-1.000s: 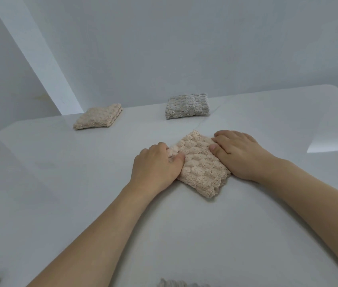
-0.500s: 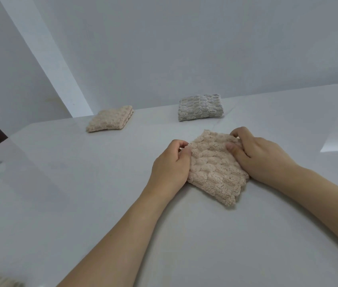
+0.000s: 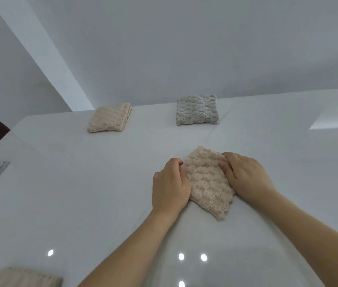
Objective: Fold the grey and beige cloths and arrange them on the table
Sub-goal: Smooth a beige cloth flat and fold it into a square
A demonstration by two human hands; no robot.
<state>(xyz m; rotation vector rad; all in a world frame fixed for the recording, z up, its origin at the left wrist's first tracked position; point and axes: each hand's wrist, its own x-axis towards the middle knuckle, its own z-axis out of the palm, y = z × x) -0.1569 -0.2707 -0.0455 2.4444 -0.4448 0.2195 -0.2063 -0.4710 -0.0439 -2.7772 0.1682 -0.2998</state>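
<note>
White glossy table (image 3: 81,193), ceiling lights reflected near its front edge; plain white wall (image 3: 184,48) behind. Folded beige cloth (image 3: 207,181) lies at centre, left hand (image 3: 170,185) pinching its 9 o'clock edge, right hand (image 3: 247,179) gripping its 3 o'clock edge. Folded grey cloth (image 3: 197,110) at 12 o'clock.
</note>
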